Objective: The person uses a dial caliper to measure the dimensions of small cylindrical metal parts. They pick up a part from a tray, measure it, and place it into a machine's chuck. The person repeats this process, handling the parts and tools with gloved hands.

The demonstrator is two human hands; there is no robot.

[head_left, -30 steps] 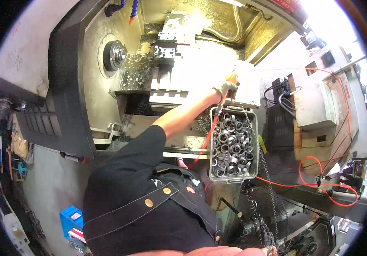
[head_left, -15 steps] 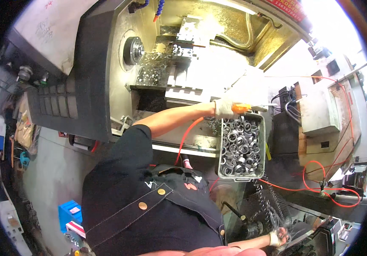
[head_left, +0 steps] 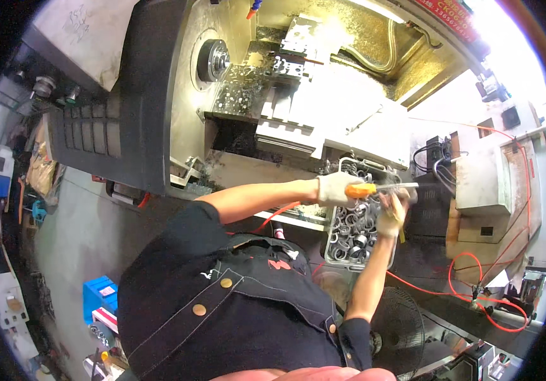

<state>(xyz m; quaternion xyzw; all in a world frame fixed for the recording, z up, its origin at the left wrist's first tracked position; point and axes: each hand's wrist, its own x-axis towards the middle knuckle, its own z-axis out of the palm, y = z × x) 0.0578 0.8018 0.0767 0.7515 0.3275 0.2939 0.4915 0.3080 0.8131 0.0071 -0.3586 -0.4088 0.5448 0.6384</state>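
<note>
Nearest, at the bottom of the view, is the person's dark apron (head_left: 235,311), with both forearms reaching up and to the right from it. The right hand (head_left: 390,219), gloved, is closed around something small over the tray (head_left: 333,254); what it grips cannot be made out, only that it sits just under the tool's shaft. The left hand (head_left: 332,189), also gloved, is closed on the orange handle of a screwdriver (head_left: 381,188). The tool lies nearly level, its long axis running left to right: handle at the left in the left hand, metal shaft pointing right and passing just above the right hand, so the tip is nearer the right hand than the left.

Under both hands the tray, a wire basket, stands on the ledge of the machine and is full of short metal rings (head_left: 355,232), heaped loosely with no order to them. A red hose (head_left: 476,289) loops to the right of it, and a fan (head_left: 397,330) sits near, lower right.

Farther off is the open lathe bay: the chuck (head_left: 213,60) at far left, the tool block (head_left: 298,51) to its right, curled swarf between them.
</note>
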